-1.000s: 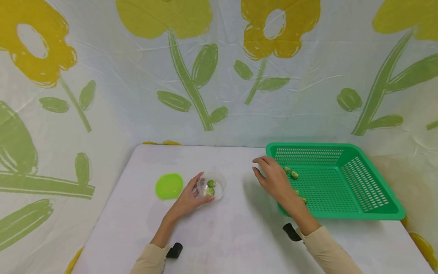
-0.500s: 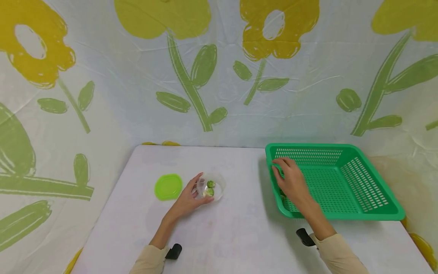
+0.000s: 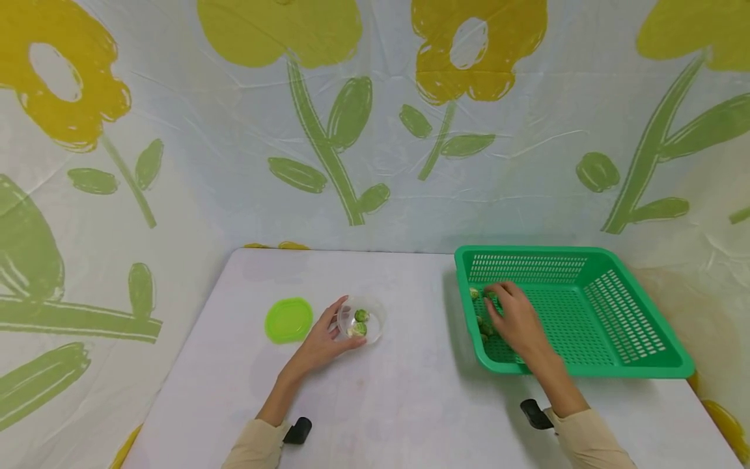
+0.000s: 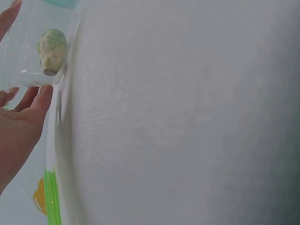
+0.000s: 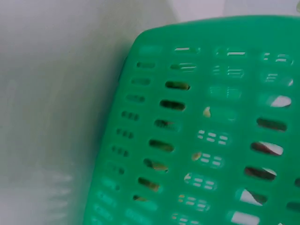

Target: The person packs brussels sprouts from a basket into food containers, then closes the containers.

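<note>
In the head view, my left hand (image 3: 322,342) holds a small clear plastic container (image 3: 378,320), its thumb and fingers curved round the side. Two Brussels sprouts (image 3: 361,316) lie inside it; the left wrist view shows one sprout (image 4: 52,51) through the clear wall. Over at the right, my right hand (image 3: 520,320) is down inside a green plastic basket (image 3: 635,306). Its thumb and fingertips close round a Brussels sprout (image 3: 492,296), partly hidden by them. More sprouts (image 3: 483,326) lie along the basket's left side. Through the slotted basket wall (image 5: 187,131), the right wrist view shows only fragments.
A bright green lid (image 3: 289,320) lies on the white tabletop (image 3: 404,391), left of the container. The basket's raised rim (image 3: 465,312) stands between the two hands. A flower-printed sheet (image 3: 410,208) hangs behind and beside the table.
My right hand has moved right over the basket's rim and down into the basket, to a sprout. The left hand and the container have stayed in place.
</note>
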`<state>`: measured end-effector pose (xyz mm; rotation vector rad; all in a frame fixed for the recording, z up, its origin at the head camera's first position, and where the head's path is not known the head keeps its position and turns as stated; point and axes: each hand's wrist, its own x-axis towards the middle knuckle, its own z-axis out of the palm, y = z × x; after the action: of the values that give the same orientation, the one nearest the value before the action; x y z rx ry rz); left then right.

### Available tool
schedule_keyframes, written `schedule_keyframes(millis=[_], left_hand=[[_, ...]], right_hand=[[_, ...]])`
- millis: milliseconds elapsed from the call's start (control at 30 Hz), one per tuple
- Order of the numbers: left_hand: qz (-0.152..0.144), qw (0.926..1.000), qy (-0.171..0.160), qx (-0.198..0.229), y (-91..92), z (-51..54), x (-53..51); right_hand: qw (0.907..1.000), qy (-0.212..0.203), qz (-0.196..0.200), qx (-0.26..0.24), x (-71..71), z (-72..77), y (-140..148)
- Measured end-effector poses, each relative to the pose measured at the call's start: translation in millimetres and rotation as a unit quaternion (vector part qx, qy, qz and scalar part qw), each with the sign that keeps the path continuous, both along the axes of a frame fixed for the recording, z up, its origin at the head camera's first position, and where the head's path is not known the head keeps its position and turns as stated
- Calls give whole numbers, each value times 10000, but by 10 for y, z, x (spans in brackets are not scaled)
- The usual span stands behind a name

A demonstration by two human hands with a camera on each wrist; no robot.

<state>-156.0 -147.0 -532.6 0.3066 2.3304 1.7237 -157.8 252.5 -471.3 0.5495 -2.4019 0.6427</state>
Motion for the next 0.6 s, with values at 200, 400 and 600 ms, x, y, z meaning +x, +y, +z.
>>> schedule_keyframes(millis=[200, 400, 600], left_hand=[[12, 10000, -5, 10, -3, -2, -1], [12, 10000, -1, 28, -5, -4, 0], [24, 10000, 0, 46, -3, 15, 9]], right_hand=[[9987, -462, -20, 216, 26, -42, 87], [9901, -1348, -43, 392, 58, -14, 147], [9707, -2313, -102, 643, 87, 31, 177]])
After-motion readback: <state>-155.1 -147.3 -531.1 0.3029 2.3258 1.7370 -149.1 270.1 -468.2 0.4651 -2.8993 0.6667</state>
